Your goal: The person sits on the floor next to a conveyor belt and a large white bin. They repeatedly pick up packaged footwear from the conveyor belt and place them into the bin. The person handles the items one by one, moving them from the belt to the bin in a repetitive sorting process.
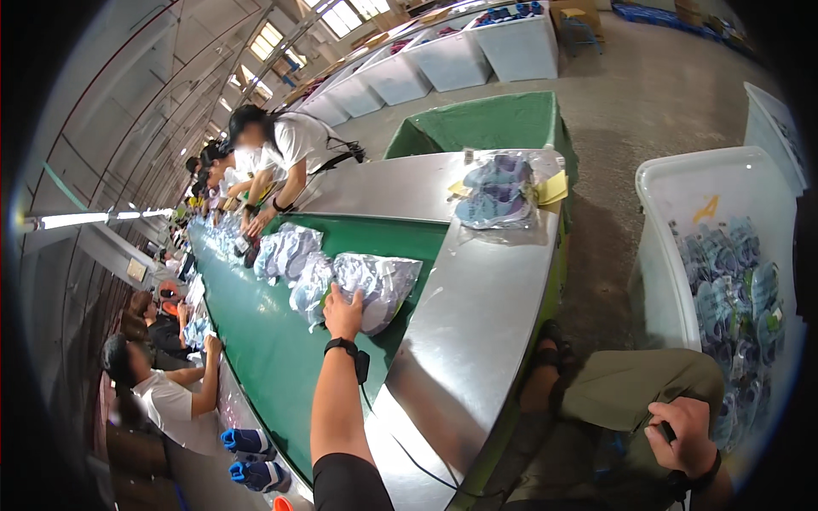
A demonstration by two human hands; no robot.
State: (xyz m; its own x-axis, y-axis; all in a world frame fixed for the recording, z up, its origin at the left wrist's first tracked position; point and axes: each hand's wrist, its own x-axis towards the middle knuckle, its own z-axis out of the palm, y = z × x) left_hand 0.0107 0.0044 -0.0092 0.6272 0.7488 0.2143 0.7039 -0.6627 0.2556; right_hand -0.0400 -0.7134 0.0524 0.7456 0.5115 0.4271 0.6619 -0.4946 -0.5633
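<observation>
Closest in, your right hand [684,434] rests at your knee [643,387], its fingers curled in around a small dark object [666,432], with the clear bag of blue-grey shoes [388,285] well apart at its 10 o'clock. Your left hand [342,315] is much the nearer of the two: it reaches out over the green conveyor belt [256,341] and touches the near side of that bag, most of which lies at 1 to 2 o'clock from your knuckles. The bag's flat, crinkled end points to 2 o'clock; glare on the plastic keeps you from reading the shoes' long axis. Your left fingers lie a little spread over the plastic, pointing to 12, but you cannot tell whether they pinch it. Just past them, more bagged shoes [290,249] lie at 11 o'clock; at 2 o'clock another bagged pair [497,200] sits on the metal ledge [460,315]. Farther off at 11, a co-worker's hands [257,223] touch a dark shoe [247,250].
</observation>
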